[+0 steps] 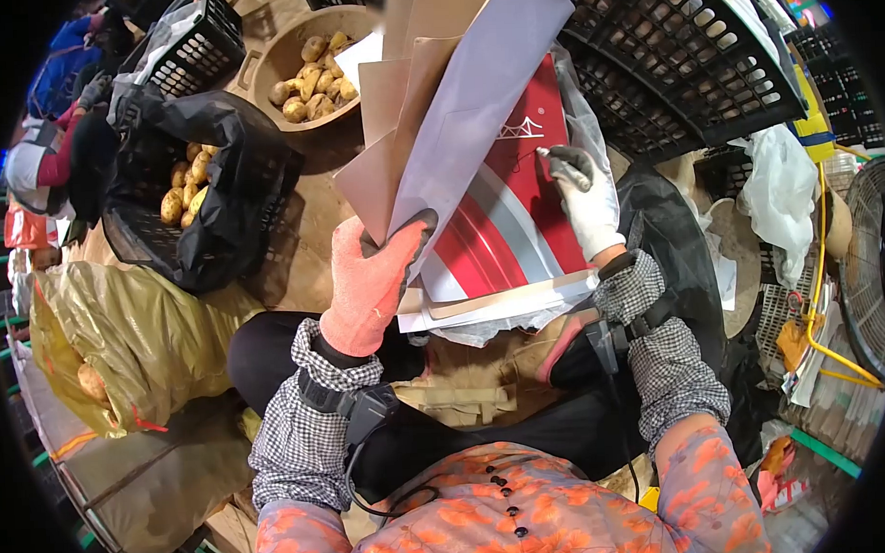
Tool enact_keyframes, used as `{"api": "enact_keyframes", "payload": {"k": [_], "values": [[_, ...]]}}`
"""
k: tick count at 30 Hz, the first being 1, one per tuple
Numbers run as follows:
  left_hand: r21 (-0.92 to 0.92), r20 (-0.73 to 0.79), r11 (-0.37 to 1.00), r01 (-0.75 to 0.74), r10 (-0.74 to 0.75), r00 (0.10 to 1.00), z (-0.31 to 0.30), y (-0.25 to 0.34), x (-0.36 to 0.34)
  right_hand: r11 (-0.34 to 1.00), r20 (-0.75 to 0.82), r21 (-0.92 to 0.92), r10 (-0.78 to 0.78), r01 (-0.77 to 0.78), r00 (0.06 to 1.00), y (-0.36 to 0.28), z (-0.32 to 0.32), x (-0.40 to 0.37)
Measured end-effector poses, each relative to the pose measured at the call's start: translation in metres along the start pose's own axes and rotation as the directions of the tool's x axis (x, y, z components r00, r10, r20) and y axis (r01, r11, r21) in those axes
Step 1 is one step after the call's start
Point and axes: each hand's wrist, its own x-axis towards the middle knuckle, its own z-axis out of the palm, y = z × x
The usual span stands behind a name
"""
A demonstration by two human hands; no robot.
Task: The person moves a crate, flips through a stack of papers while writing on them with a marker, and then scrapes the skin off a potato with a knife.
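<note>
My left hand point(365, 279), in an orange-pink work glove, is closed around the lower end of several paper sheets point(485, 99), grey-white and brown, fanned out and lifted at a slant. Under them lies a stack topped by a red printed sheet point(532, 190) with grey and white bands and a white bridge drawing. Over the right side of that sheet is my right hand point(586, 198), in a white glove with grey fingertips. Its fingers are bent and drawn together; I cannot tell what, if anything, they pinch. Clear plastic point(583, 116) shows along the stack's right edge.
Potatoes fill a round tub point(260, 88) at the back and a crate lined with a black bag point(249, 186) at left. A yellowish plastic bag point(132, 326) lies nearer. Black crates point(684, 63) stand at right, by a fan point(866, 262). A person point(53, 158) sits far left.
</note>
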Motion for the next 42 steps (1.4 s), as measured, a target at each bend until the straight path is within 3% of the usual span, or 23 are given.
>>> {"api": "enact_keyframes", "payload": {"k": [1,2,3,5,7,9,10,11,12,15,17,19,21,24,27,29,33,35,37,39,41,42], "values": [[0.104,-0.027,0.991,-0.079,0.082,0.996,-0.001,-0.008,0.002,0.998,-0.027,0.062,-0.020,0.022,0.999,-0.001,-0.003,0.003],[0.208,-0.049,0.966,-0.153,0.166,0.985,0.002,-0.003,0.005,0.962,0.001,0.215,-0.172,0.168,0.985,-0.002,-0.005,0.003],[0.211,-0.056,0.965,-0.156,0.171,0.984,0.004,0.005,0.005,0.960,0.007,0.219,-0.179,0.173,0.984,-0.003,-0.005,0.000],[-0.185,-0.086,0.972,0.146,-0.164,0.983,0.010,0.026,0.004,0.926,0.167,0.341,-0.227,0.160,0.960,-0.006,-0.001,-0.018],[-0.183,-0.098,0.980,0.080,-0.099,0.990,0.011,0.023,0.007,0.909,0.369,-0.127,-0.328,0.397,0.869,-0.005,0.001,-0.042],[-0.235,-0.061,0.970,0.060,-0.076,0.995,0.015,0.024,0.007,0.601,0.583,-0.411,-0.404,0.686,0.704,-0.027,0.015,-0.073],[-0.201,-0.022,0.976,0.082,-0.088,0.996,0.016,0.026,0.008,0.602,0.610,-0.407,-0.380,0.687,0.695,-0.033,0.020,-0.085],[-0.084,-0.039,0.996,-0.039,0.036,0.999,0.017,0.018,0.012,0.602,0.639,-0.390,-0.367,0.697,0.676,-0.037,0.028,-0.095],[-0.082,0.009,0.990,0.115,-0.114,0.993,0.018,0.039,0.005,0.573,0.608,-0.377,-0.439,0.728,0.661,-0.029,0.035,-0.099],[0.146,0.037,0.989,-0.033,0.028,0.999,0.020,0.023,0.007,0.516,0.583,-0.439,-0.459,0.736,0.670,-0.009,0.057,-0.103],[0.068,-0.046,0.954,-0.291,0.294,0.955,0.029,-0.003,0.016,0.404,0.590,-0.471,-0.517,0.784,0.620,0.000,0.062,-0.101],[-0.153,0.047,0.988,-0.027,0.034,0.998,0.030,0.008,0.013,0.271,0.575,-0.469,-0.629,0.841,0.523,0.013,0.061,-0.097],[-0.183,0.074,0.982,0.054,-0.041,0.996,0.030,0.008,0.013,0.278,0.549,-0.414,-0.683,0.867,0.482,0.015,0.059,-0.096],[-0.140,0.056,0.990,-0.007,0.015,0.998,0.029,0.013,0.012,0.211,0.550,-0.427,-0.711,0.879,0.438,0.021,0.057,-0.096],[-0.113,0.093,0.993,0.035,-0.024,0.995,0.029,0.020,0.010,0.163,0.609,-0.473,-0.649,0.866,0.455,0.021,0.051,-0.094],[-0.100,0.052,0.993,-0.067,0.073,0.996,0.029,0.005,0.016,0.161,0.590,-0.484,-0.666,0.860,0.456,0.024,0.049,-0.090],[-0.075,0.083,0.996,-0.044,0.050,0.995,0.019,0.019,0.014,0.215,0.586,-0.461,-0.655,0.861,0.477,0.036,0.032,-0.073],[-0.048,0.090,0.998,-0.047,0.051,0.995,0.018,0.019,0.014,0.206,0.516,-0.583,-0.653,0.786,0.554,0.037,0.015,-0.066],[-0.049,0.069,0.987,-0.155,0.158,0.985,0.019,0.009,0.016,0.184,0.466,-0.690,-0.628,0.700,0.624,0.053,-0.007,-0.052],[-0.081,0.073,0.990,-0.112,0.118,0.990,0.021,0.011,0.015,0.305,0.371,-0.739,-0.561,0.601,0.740,0.027,-0.019,-0.064],[-0.012,0.048,0.995,-0.099,0.099,0.994,0.023,0.014,0.013,0.340,0.358,-0.727,-0.554,0.596,0.752,0.014,-0.025,-0.063],[0.011,0.022,0.984,-0.178,0.178,0.984,0.024,0.004,0.015,0.264,0.368,-0.716,-0.644,0.646,0.671,0.018,-0.025,-0.061]]}}
